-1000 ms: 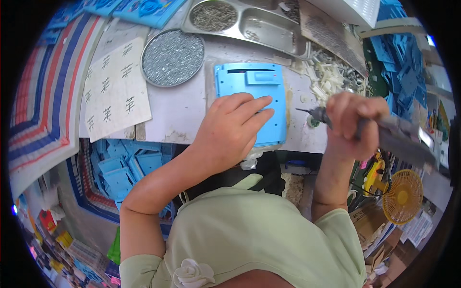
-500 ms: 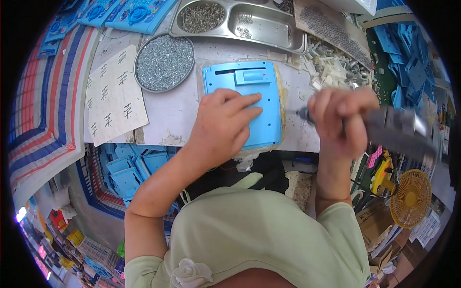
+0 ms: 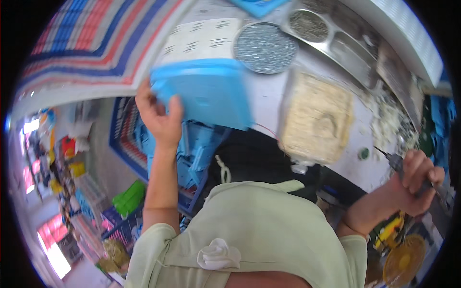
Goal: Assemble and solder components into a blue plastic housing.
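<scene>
My left hand (image 3: 162, 115) grips the lower left edge of a blue plastic panel (image 3: 206, 93), raised and tilted over the table's left front edge. Thumb on the near face, fingers partly behind it. The panel is blurred by motion. On the right, my right hand (image 3: 418, 182) is wrapped round an electric screwdriver (image 3: 396, 162), its thin bit pointing up and left. Between the hands lies a yellowish pad wrapped in clear plastic (image 3: 317, 117), with nothing on top of it. Just below the panel stands a blue crate (image 3: 126, 158) of similar blue parts (image 3: 194, 151).
Behind the pad sit a round dish of small screws (image 3: 265, 48) and a metal compartment tray (image 3: 331, 45). White plastic pieces (image 3: 391, 113) are heaped at right. A paper sheet with handwriting (image 3: 204, 38) lies behind the panel. An orange-yellow fan (image 3: 403, 261) stands low right.
The blue panel has left the pad and moved left, lifted in my left hand. My right hand has drawn the screwdriver away to the right and down. The whole view has turned left.
</scene>
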Demonstrator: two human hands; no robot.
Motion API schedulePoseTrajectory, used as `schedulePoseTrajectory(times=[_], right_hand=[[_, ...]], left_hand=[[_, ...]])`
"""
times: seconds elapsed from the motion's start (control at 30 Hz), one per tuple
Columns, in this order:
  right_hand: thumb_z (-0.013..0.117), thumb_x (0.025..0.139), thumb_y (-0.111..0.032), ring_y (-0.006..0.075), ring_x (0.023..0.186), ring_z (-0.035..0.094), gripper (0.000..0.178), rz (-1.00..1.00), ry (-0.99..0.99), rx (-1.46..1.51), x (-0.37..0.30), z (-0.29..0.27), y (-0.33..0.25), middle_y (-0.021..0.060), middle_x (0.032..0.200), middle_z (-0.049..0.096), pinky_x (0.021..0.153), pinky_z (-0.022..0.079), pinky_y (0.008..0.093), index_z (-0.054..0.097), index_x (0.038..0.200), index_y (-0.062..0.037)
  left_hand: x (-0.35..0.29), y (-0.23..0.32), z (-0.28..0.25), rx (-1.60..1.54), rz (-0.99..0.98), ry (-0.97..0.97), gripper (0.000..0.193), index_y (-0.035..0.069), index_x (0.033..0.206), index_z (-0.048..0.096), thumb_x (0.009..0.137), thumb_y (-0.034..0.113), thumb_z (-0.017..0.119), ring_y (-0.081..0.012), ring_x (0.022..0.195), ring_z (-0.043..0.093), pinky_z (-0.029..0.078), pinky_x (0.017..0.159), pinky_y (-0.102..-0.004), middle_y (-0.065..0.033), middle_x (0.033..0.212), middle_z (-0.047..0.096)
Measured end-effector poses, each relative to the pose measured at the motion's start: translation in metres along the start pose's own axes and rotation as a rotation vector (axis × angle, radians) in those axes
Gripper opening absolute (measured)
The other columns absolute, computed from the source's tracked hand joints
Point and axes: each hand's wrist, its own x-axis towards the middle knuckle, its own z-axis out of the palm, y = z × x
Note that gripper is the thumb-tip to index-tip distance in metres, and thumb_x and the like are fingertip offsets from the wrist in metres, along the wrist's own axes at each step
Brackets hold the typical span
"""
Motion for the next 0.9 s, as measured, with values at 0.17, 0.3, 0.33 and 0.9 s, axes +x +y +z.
schedulePoseTrajectory(times=[0.17, 0.3, 0.33, 0.9], right_hand=[[0.053, 0.098, -0.032, 0.0074, 0.060, 0.045, 0.030, 0.057, -0.046, 0.111, 0.018, -0.005, 0.026, -0.0080, 0.065, 0.050, 0.067, 0.033, 0.0298, 0.059, 0.117, -0.0093], [0.054, 0.099, -0.030, 0.0084, 0.059, 0.044, 0.026, 0.090, -0.052, 0.102, 0.038, 0.027, 0.046, -0.0070, 0.063, 0.046, 0.065, 0.034, 0.0291, 0.056, 0.112, -0.0079], [0.058, 0.099, -0.030, 0.0088, 0.058, 0.043, 0.026, 0.076, -0.035, 0.064, 0.042, 0.035, 0.049, -0.0061, 0.062, 0.044, 0.064, 0.035, 0.0285, 0.053, 0.110, -0.0075], [0.071, 0.091, -0.023, 0.0157, 0.077, 0.056, 0.050, 0.194, 0.078, -0.027, 0.029, 0.002, 0.026, 0.0081, 0.087, 0.056, 0.070, 0.044, 0.0289, 0.049, 0.129, 0.0008]], left_hand=[[-0.189, -0.113, -0.172, 0.022, -1.175, 0.668, 0.065, 0.004, 0.147, 0.033, 0.097, 0.035, 0.061, -0.0271, 0.121, 0.053, 0.052, 0.091, -0.0456, -0.0140, 0.138, 0.049], [-0.258, -0.176, -0.220, -0.319, -1.191, 1.033, 0.071, 0.007, 0.151, 0.032, 0.097, 0.042, 0.062, -0.0347, 0.129, 0.050, 0.052, 0.092, -0.0531, -0.0127, 0.145, 0.047], [-0.234, -0.175, -0.205, -0.255, -1.235, 1.057, 0.069, 0.007, 0.151, 0.033, 0.098, 0.042, 0.061, -0.0354, 0.130, 0.049, 0.052, 0.093, -0.0529, -0.0133, 0.145, 0.047], [0.238, -0.082, 0.167, -0.483, -1.044, -0.151, 0.020, 0.006, 0.100, 0.062, 0.093, 0.021, 0.074, -0.0106, 0.056, 0.053, 0.037, 0.042, -0.0202, -0.0033, 0.077, 0.060]])
